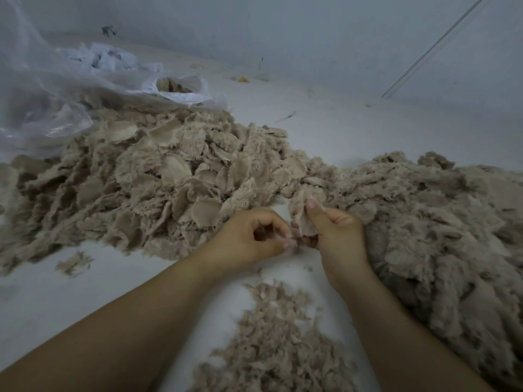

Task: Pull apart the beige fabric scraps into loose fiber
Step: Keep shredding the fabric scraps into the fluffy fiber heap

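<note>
A big heap of beige furry fabric scraps (158,176) covers the white surface ahead and to the left. My right hand (336,236) grips one beige scrap (304,210), thumb up against its smooth backing. My left hand (252,239) is curled beside it, fingertips pinching at the scrap's lower edge. Below my hands lies a small pile of loose pulled fiber (271,343). A large mound of fluffy beige material (441,230) spreads to the right of my right hand.
A clear plastic bag (42,89) lies at the far left, with white scraps (107,59) behind it. A smaller white bag (181,89) holds more beige scraps. A stray beige tuft (74,263) sits at the left. Grey walls close the back.
</note>
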Available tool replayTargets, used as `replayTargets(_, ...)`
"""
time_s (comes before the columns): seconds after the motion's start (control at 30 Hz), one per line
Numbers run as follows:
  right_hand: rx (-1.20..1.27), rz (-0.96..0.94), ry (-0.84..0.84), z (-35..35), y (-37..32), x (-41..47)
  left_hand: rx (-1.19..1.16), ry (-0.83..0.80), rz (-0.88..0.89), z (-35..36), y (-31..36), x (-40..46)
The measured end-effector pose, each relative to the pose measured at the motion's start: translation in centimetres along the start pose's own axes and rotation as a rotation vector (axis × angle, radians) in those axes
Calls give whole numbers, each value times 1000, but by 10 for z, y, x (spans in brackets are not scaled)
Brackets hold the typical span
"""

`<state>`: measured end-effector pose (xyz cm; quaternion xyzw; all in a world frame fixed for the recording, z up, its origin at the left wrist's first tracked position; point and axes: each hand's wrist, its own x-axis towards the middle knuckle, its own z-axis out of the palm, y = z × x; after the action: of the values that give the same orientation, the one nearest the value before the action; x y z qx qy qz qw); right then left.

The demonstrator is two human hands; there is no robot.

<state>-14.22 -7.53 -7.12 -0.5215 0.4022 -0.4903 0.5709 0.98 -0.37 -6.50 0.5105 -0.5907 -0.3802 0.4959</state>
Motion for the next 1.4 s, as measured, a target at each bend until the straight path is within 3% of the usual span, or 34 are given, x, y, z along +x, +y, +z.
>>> replayTargets(0.07,6,-1,3,0,-1,0,-18,-22,10,8,4,-3)
replayTargets(0.2,23,-3,13,2,0,1,19,-298,19,23,4,-28)
replayTargets(0.27,9,-20,-7,3,1,1,-59,-343,-17,25,6,-38)
replayTargets(0.43,-36,-98,-70,2,0,-3,-177,146,-223,26,14,-12)
replayTargets(0.57,-8,-59,-171,-1,0,-5,-104,143,-248,34,16,7)
replayTargets(0.63,-9,-42,-89,0,1,-2,-69,135,-258,38,15,10)
replayTargets(0.7,64,20,16,0,1,3,-212,242,-216,36,19,14)
replayTargets(0.77,175,77,69,-1,2,9,-434,509,-98,22,27,24)
replayTargets(0.83,206,90,90,-3,2,11,-550,626,-19,11,31,34)
replayTargets(0.9,168,67,103,-2,4,11,-364,534,-42,17,23,34)
replayTargets(1.0,145,66,145,-1,5,10,204,327,-64,35,0,27)
replayTargets(1.1,183,63,186,-2,4,12,556,225,4,38,-13,36)
replayTargets(1.27,285,44,153,-2,5,14,808,143,89,47,-9,46)
replayTargets(1.4,294,73,149,-1,6,15,755,223,53,45,-17,46)
